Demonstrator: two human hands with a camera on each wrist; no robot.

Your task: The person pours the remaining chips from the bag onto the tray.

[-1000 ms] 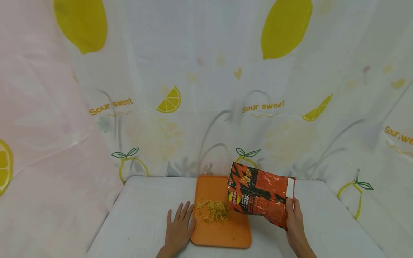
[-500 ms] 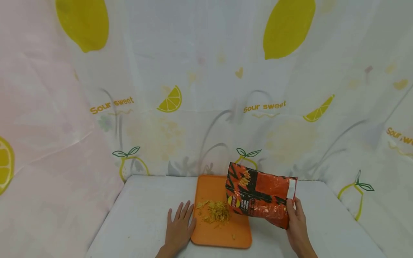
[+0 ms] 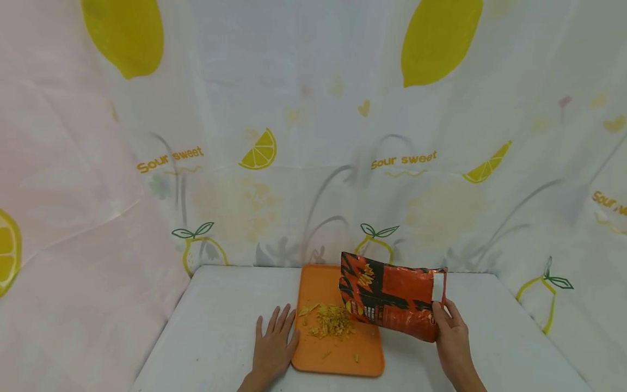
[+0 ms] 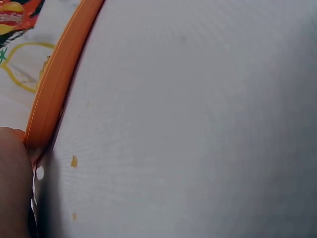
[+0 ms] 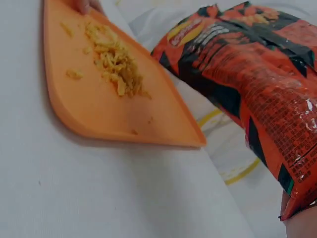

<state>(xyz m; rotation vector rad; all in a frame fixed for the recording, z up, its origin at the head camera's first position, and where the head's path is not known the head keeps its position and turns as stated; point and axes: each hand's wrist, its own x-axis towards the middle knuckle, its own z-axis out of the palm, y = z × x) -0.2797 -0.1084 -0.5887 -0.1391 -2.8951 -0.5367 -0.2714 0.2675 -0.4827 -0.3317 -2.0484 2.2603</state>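
My right hand grips one end of a red and black snack bag, thumb on the near face. The bag is held on its side, its far end over the right edge of an orange tray. Yellow, stick-like snack pieces lie heaped mid-tray, with several strays around them; in the right wrist view the snack heap shows below the bag's end. My left hand lies with fingers extended on the table left of the tray, thumb against its rim. Whether the bag's far end is unsealed is hidden.
The tray stands on a white table. A lemon-print curtain hangs behind the table and along both sides. Small yellow crumbs lie on the table near the left hand.
The bag's far end has shifted left and dipped slightly, and its face has turned a little. A stray piece now shows near the tray's front. The left hand stays in place.
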